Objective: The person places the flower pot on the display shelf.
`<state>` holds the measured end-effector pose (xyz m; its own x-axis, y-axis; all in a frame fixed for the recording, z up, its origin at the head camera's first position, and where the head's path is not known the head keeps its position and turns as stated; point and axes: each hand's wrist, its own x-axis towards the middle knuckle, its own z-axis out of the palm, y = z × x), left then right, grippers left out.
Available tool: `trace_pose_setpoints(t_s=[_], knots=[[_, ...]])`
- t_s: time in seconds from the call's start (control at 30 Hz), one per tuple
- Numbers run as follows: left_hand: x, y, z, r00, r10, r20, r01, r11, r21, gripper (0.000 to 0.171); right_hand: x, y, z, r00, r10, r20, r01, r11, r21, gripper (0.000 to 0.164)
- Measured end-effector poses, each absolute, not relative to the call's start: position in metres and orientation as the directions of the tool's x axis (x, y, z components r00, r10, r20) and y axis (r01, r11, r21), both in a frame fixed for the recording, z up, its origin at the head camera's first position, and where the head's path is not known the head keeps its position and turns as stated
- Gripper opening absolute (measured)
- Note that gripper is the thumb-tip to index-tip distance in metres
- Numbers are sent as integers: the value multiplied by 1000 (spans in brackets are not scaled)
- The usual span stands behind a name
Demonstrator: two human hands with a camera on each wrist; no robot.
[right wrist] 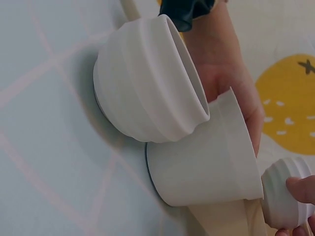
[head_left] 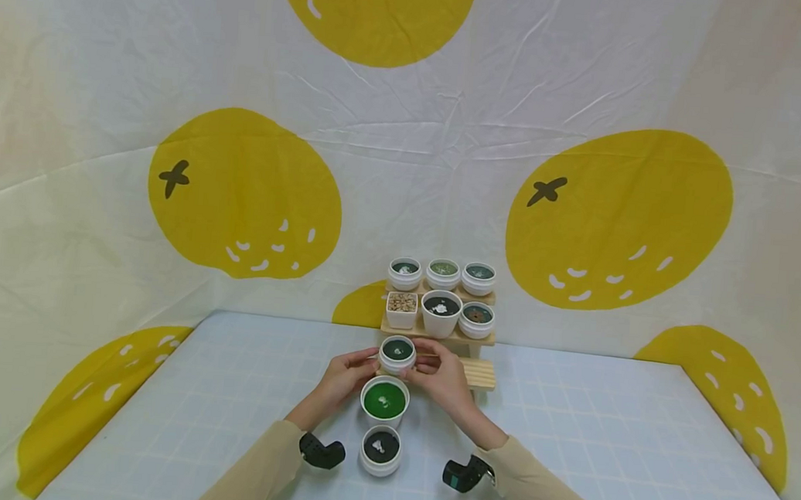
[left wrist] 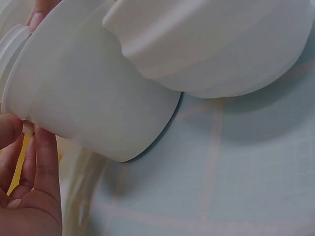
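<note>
Between both hands is a small ribbed white pot (head_left: pixel 396 366) with a dark green surface inside, over the lowest step of a wooden stand (head_left: pixel 479 373). My left hand (head_left: pixel 344 379) holds its left side with thumb and fingertips. On the other side my right hand (head_left: pixel 442 375) grips it, the thumb in front and the index finger behind; the right wrist view shows the thumb (right wrist: pixel 300 190) pressed on the pot's wall. Nearer to me stand a taller white pot (head_left: pixel 385 401) with bright green inside and a ribbed white pot (head_left: pixel 381 450) with a blackish surface.
The stand's middle step bears a square cup of beige bits (head_left: pixel 401 312), a tall white pot (head_left: pixel 440 319) and a ribbed pot (head_left: pixel 477 321). Three more white pots line the top step, including one light green inside (head_left: pixel 444 272). A fruit-print cloth (head_left: pixel 427 174) hangs behind.
</note>
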<state>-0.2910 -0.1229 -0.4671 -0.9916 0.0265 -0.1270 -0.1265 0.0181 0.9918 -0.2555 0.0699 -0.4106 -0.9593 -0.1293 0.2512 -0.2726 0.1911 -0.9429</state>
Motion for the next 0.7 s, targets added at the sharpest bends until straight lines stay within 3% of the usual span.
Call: trace_pose_setpoints(t_s=[0.23, 0.7], knots=[[-291, -123, -468, -992, 28, -121, -121, 31, 992, 39, -272, 71, -435, -966, -100, 238, -252, 172, -952, 53], [-288, -122, -466, -995, 23, -100, -100, 12, 995, 40, -267, 73, -437, -969, -90, 231, -241, 128, -962, 54]])
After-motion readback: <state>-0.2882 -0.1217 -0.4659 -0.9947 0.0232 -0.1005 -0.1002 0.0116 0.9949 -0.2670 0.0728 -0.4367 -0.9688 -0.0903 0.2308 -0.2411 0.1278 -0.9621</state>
